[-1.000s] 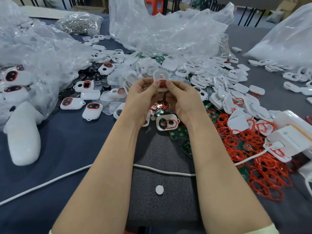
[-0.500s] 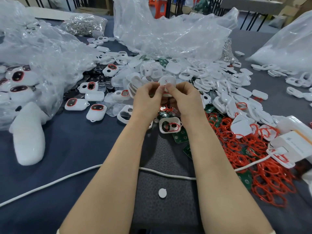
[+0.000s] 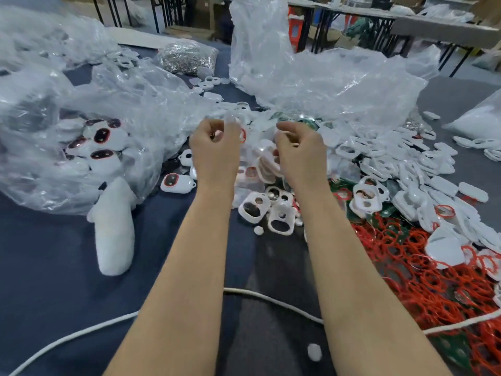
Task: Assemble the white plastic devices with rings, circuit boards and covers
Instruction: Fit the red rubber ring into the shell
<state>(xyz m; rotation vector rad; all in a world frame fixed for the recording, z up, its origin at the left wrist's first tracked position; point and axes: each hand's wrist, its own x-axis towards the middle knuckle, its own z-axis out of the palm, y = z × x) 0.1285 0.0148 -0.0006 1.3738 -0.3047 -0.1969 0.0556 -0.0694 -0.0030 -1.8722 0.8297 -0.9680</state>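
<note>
A small assembly workshop is indicated. Parts are heaped in bulk on a cloth-covered table [image 3: 54, 253]: white plastic shells [image 3: 393, 164], red rings [image 3: 433, 280], green PCBs [image 3: 447, 348]. Assembled units [image 3: 101, 135] are kept in clear poly bags [image 3: 135, 104], w/ a bag of metal bits [image 3: 187, 57] beyond. More metal-legged tables [image 3: 433, 28] are seen behind.

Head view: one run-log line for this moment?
phase: assembly | left hand: pinches white device with red ring | right hand: fingers curled, contents blurred | hands: apart, above parts pile
</note>
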